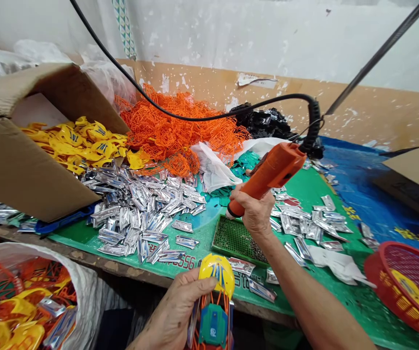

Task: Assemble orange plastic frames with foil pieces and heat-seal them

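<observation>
Nearest, the person's left hand [175,311] grasps a toy car shell [214,318], its fingers wrapped along one side. The shell has a yellow nose, orange frame and teal centre, and it is held up off the bench, which keeps it clear of the loose parts. Just left of it, a white sack [82,287] bulges with orange, yellow and silver pieces. The right hand [253,214] is clenched around the grip of an orange electric screwdriver [273,172], raised above the bench with its tip angled down and to the left.

Below that hand lies a green perforated tray [235,240] scattered with small dark pieces. Silver foil-backed parts [140,214] spread on both sides of it across the green mat [315,189] covering the bench. A red basket [380,272] sits at the near right. Farther back, a tilted cardboard box [42,165] spills yellow parts [74,143], with an orange lattice heap [180,131] and black pieces [264,121] beyond; lying apart by colour, the kinds seem easy to pick from. The screwdriver's black coiled cord [314,116] rises overhead, apparently to stay off the work. A peeling two-tone wall [268,39] closes the far side.
</observation>
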### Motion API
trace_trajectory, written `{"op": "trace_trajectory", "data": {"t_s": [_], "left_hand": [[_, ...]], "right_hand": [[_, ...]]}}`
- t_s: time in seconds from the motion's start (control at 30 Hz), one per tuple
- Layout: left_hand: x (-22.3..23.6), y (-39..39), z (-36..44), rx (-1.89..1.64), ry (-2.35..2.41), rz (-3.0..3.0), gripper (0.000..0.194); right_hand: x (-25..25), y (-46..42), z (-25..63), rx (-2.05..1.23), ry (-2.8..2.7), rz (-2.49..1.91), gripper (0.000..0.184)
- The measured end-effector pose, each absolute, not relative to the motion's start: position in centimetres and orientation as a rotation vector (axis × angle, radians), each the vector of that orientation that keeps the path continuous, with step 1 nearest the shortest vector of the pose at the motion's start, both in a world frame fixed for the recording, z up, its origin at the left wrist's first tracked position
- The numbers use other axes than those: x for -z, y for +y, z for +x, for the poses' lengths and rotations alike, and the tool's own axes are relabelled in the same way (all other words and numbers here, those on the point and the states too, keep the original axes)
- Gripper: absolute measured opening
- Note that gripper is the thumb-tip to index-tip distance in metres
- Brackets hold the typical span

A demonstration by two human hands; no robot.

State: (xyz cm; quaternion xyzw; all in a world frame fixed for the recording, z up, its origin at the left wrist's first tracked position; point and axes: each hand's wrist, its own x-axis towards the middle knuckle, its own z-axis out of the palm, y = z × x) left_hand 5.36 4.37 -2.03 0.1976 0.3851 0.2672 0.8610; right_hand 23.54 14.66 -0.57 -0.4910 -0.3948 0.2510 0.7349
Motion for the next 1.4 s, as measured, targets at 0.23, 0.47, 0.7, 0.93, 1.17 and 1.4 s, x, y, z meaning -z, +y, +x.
{"op": "trace_trajectory", "data": {"t_s": [0.23,0.47,0.7,0.93,1.17,1.4], "left_hand": [[2.3,4.2,5.4,-0.586,0.792,0.396,0.032],[2.6,3.8,5.1,-0.634,0.842,0.388,0.029],[2.9,3.2,4.9,-0.663,0.916,0.402,0.031],[2.1,3.1,5.3,-0.684,0.923,0.516,0.030],[2.6,2.8,5.3,-0.733,0.893,0.580,0.031],[3.1,2.7,5.0,-0.758,0.875,0.618,0.026]], "right_hand": [[0.3,14.8,23.6,-0.555,-0.831,-1.032,0.020],[-2.2,13.1,23.3,-0.624,-0.820,-0.877,0.026],[-4.8,9.4,22.2,-0.696,-0.794,-0.842,0.042],[-6.3,5.1,20.3,-0.746,-0.754,-0.870,0.054],[-6.3,3.7,18.7,-0.766,-0.742,-0.875,0.060],[-5.6,4.0,17.6,-0.757,-0.762,-0.893,0.064]]}}
